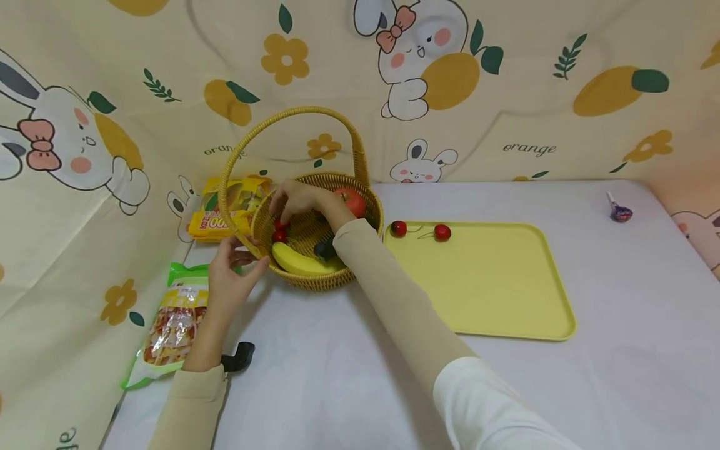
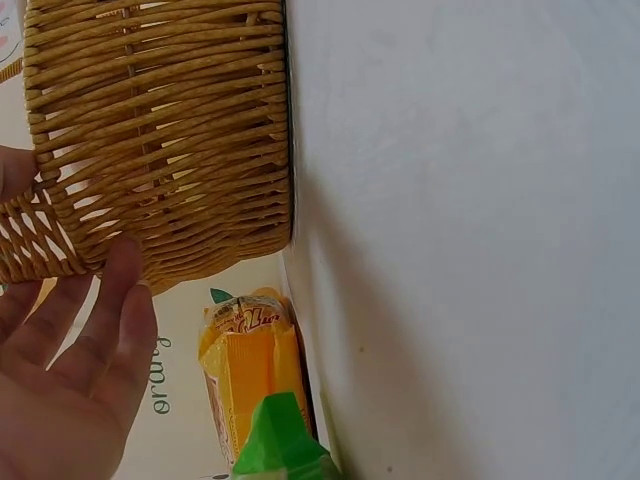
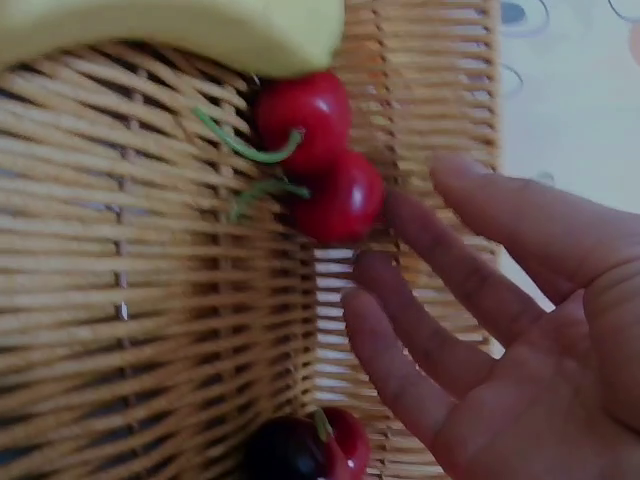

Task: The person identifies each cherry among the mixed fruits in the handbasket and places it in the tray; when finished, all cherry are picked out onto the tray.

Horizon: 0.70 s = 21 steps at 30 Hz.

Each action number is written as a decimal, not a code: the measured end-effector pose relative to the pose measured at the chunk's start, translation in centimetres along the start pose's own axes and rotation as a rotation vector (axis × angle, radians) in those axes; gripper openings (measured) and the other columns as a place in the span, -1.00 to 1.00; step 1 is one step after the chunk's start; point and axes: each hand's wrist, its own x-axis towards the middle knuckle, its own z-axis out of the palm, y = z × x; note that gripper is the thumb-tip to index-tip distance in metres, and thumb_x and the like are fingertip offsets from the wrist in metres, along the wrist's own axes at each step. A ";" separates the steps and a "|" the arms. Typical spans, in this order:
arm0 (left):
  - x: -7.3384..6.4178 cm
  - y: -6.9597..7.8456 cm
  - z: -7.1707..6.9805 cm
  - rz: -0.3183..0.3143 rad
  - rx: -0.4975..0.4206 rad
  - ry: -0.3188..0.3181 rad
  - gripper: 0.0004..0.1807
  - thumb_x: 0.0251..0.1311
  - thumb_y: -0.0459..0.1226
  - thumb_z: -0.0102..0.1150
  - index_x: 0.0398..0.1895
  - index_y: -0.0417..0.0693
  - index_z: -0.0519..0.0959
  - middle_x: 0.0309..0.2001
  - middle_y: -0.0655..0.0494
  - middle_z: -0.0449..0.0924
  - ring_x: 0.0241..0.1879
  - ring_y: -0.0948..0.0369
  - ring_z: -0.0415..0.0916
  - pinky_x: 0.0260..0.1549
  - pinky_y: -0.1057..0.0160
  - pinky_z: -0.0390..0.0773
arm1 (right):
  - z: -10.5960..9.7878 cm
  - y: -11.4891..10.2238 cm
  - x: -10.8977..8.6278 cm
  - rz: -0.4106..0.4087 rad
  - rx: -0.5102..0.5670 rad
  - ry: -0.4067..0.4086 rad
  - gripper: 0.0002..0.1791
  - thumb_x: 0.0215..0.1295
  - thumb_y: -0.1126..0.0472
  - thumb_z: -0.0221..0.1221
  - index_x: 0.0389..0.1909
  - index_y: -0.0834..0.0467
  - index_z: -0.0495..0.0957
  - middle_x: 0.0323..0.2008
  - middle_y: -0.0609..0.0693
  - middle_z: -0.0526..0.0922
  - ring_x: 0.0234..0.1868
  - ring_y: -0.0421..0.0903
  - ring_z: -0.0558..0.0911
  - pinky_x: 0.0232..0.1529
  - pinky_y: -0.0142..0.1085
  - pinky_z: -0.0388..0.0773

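A wicker basket [image 1: 320, 281] with a tall arched handle stands left of centre. At its left rim, near the foot of the handle, my left hand [image 1: 230, 281] grips the weave between thumb and fingers [image 2: 125, 265]. My right hand [image 3: 540, 350] reaches inside, its fingers spread and slightly bent beside two red cherries [image 3: 335, 200] with green stems. No fruit shows in its grasp. Lower in the right wrist view lie a dark fruit [image 3: 285, 450] and another red cherry [image 3: 350, 445]. A banana [image 1: 300, 259] and a red apple [image 1: 351, 201] also lie in the basket.
Right of the basket lies a yellow tray [image 1: 489, 281] with two cherries [image 1: 442, 233] near its back edge. A lollipop [image 1: 620, 212] is at the far right. Behind my left hand sits a yellow snack pack [image 1: 214, 219], and left of my forearm a green-edged bag [image 1: 174, 325].
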 end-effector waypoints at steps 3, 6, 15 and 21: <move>-0.1 0.0 0.0 0.001 0.013 0.001 -0.46 0.13 -0.43 0.39 0.17 -0.35 0.41 0.02 -0.17 0.54 -0.20 0.33 0.51 -0.14 0.42 0.54 | 0.3 0.1 0.2 0.016 -0.020 -0.024 -0.65 0.24 0.50 0.27 0.06 0.36 0.63 0.00 0.18 0.68 0.01 0.00 0.61 -0.03 -0.33 0.59; -0.1 0.0 0.0 -0.001 0.015 0.001 -0.46 0.14 -0.43 0.39 0.16 -0.35 0.41 0.02 -0.17 0.54 -0.20 0.32 0.51 -0.14 0.42 0.54 | 0.5 0.2 0.3 0.037 -0.047 -0.037 -0.66 0.22 0.52 0.28 0.04 0.35 0.64 -0.02 0.17 0.68 -0.01 0.00 0.61 -0.04 -0.33 0.59; -0.2 0.0 -0.1 -0.004 0.010 0.001 -0.47 0.14 -0.41 0.39 0.17 -0.32 0.42 0.02 -0.14 0.55 -0.20 0.30 0.52 -0.13 0.42 0.53 | 0.7 0.6 0.4 0.112 -0.184 -0.125 -0.64 0.17 0.54 0.29 0.01 0.31 0.65 -0.03 0.14 0.66 -0.11 -0.06 0.58 -0.14 -0.32 0.59; 0.0 0.1 0.0 -0.017 0.021 -0.003 -0.45 0.13 -0.45 0.38 0.19 -0.33 0.41 0.04 -0.17 0.53 -0.20 0.32 0.50 -0.13 0.39 0.54 | 0.4 0.6 0.5 0.154 -0.233 -0.141 -0.67 0.14 0.51 0.34 -0.05 0.29 0.66 -0.07 0.12 0.65 -0.24 -0.08 0.56 -0.20 -0.29 0.60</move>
